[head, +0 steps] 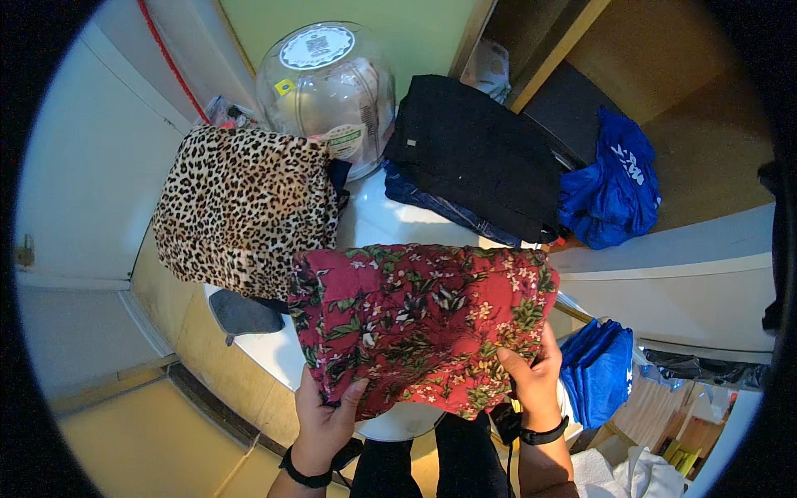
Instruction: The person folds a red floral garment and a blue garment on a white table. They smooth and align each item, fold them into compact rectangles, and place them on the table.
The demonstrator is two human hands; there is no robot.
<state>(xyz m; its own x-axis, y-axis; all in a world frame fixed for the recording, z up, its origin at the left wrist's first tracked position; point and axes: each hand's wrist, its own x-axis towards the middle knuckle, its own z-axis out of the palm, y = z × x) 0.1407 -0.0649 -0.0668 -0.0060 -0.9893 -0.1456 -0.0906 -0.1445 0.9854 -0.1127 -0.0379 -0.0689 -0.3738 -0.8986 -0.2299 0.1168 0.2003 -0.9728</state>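
Note:
A folded red floral cloth point(429, 324) is held up in front of me between both hands. My left hand point(330, 404) grips its lower left corner, thumb on top. On the right side my right hand point(535, 373) pinches the edge the same way, fingers hidden beneath. Behind the cloth stands a white table point(398, 215). A folded leopard-print fabric point(243, 205) rests on a pile at the left. At the back right lies folded black clothing point(473, 155), with blue denim point(436, 202) showing underneath.
A clear plastic container point(330, 99) bearing labels stands at the back. A grey cloth item point(244, 316) pokes out below the leopard-print pile. Blue bags point(613, 187) lie in the right-hand cabinet, and blue fabric point(598, 373) sits beside my right hand. White towels point(622, 473) are at lower right.

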